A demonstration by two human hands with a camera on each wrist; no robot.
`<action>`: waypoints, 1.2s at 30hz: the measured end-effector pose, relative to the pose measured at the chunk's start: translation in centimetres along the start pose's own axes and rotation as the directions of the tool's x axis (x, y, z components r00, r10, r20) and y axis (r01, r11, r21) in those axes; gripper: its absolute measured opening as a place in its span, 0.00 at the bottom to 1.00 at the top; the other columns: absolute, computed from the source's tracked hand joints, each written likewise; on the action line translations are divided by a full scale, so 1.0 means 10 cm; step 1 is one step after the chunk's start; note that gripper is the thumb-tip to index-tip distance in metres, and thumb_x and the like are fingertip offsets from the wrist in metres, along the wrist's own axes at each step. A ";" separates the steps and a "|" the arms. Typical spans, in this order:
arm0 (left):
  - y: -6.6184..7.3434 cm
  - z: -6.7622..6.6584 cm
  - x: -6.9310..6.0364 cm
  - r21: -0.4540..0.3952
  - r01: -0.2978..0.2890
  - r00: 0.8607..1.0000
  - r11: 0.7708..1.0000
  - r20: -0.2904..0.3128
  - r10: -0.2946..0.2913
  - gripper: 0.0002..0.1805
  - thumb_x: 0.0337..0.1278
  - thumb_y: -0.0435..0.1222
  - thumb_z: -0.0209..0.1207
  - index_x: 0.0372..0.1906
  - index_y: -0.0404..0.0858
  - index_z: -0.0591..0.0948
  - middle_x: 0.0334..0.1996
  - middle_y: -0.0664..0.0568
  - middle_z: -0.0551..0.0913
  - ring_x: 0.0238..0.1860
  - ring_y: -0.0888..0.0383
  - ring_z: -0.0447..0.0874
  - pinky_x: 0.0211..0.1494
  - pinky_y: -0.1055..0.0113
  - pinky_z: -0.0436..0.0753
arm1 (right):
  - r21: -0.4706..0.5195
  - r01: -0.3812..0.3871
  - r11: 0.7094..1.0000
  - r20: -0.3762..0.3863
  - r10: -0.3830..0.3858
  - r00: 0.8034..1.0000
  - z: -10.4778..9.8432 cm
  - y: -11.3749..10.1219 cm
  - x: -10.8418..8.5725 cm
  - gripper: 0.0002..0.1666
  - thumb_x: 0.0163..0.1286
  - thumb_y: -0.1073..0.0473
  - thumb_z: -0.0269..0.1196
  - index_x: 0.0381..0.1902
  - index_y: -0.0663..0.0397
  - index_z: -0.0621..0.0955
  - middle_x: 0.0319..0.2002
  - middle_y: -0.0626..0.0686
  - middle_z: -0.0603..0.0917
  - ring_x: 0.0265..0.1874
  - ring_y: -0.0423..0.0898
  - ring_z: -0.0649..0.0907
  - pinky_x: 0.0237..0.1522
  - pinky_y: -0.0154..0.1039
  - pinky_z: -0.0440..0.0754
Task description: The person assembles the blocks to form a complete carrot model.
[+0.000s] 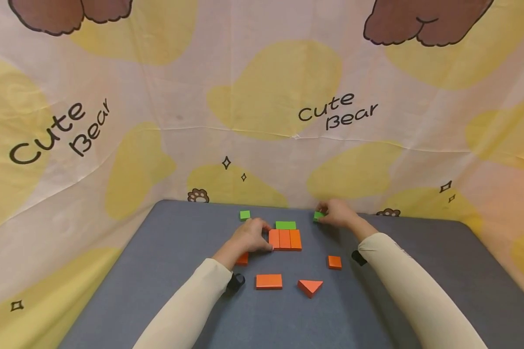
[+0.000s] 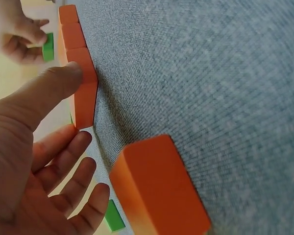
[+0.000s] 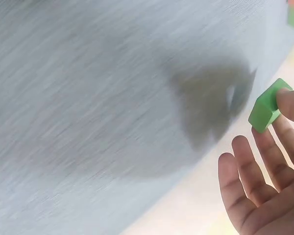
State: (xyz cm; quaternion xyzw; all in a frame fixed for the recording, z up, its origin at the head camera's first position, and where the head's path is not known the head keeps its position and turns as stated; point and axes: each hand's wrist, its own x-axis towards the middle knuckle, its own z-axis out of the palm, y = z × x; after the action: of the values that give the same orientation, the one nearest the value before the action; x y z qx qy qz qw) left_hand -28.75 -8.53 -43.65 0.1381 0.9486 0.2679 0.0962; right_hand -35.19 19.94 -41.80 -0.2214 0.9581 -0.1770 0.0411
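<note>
Three orange blocks [image 1: 285,240] lie side by side on the grey table, a green rectangular block [image 1: 286,225] just behind them. At their left end my left hand [image 1: 250,236] pinches the outermost orange block [image 2: 85,105], its thumb on the near end and index finger at the far end. A small green block [image 3: 266,106] is pinched between the thumb and fingers of my right hand [image 1: 338,213], above the table at the back. Another orange block [image 2: 161,188] sits below the left hand, partly hidden by it in the head view.
Behind the left hand is a small green block [image 1: 244,215]. Nearer to me lie an orange rectangular block [image 1: 269,281], an orange triangular block [image 1: 310,287] and a small orange block [image 1: 334,262]. A printed cloth [image 1: 262,97] hangs behind the table.
</note>
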 end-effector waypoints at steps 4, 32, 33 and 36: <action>0.01 0.00 0.00 -0.002 -0.004 1.000 1.000 0.000 0.004 0.30 0.42 0.43 0.74 0.54 0.40 0.82 0.53 0.49 0.81 0.54 0.51 0.77 0.60 0.53 0.77 | -0.012 0.025 1.000 0.010 -0.025 1.000 0.06 -0.17 0.11 0.17 0.59 0.59 0.67 0.45 0.61 0.83 0.42 0.59 0.86 0.43 0.55 0.84 0.49 0.51 0.80; -0.02 0.01 0.03 0.019 -0.004 1.000 1.000 0.003 0.004 0.30 0.40 0.45 0.75 0.54 0.41 0.83 0.50 0.50 0.82 0.50 0.53 0.78 0.56 0.55 0.79 | -0.099 0.003 0.995 0.069 0.004 0.998 0.27 -0.43 0.33 0.18 0.58 0.61 0.66 0.48 0.58 0.83 0.44 0.56 0.84 0.43 0.52 0.81 0.49 0.49 0.80; -0.02 0.01 0.03 0.019 -0.001 1.000 1.000 0.003 0.001 0.30 0.40 0.45 0.75 0.54 0.41 0.83 0.50 0.50 0.82 0.50 0.53 0.78 0.56 0.55 0.79 | -0.097 0.006 0.995 0.067 0.001 0.998 0.27 -0.43 0.33 0.18 0.58 0.62 0.66 0.47 0.58 0.83 0.44 0.56 0.84 0.43 0.52 0.81 0.49 0.49 0.80; -0.02 0.02 0.03 0.024 0.008 1.000 1.000 0.001 -0.008 0.31 0.40 0.46 0.75 0.54 0.41 0.83 0.51 0.50 0.82 0.50 0.54 0.78 0.57 0.55 0.79 | -0.093 0.018 0.995 0.057 -0.013 0.998 0.28 -0.43 0.33 0.18 0.57 0.62 0.66 0.47 0.58 0.83 0.44 0.57 0.84 0.43 0.52 0.81 0.49 0.49 0.80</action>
State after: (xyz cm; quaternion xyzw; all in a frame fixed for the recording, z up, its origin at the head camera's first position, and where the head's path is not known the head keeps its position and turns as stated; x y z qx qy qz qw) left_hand -29.01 -8.53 -43.92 0.1357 0.9522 0.2561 0.0961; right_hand -35.94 13.92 -42.91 -0.2355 0.9620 -0.1259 0.0566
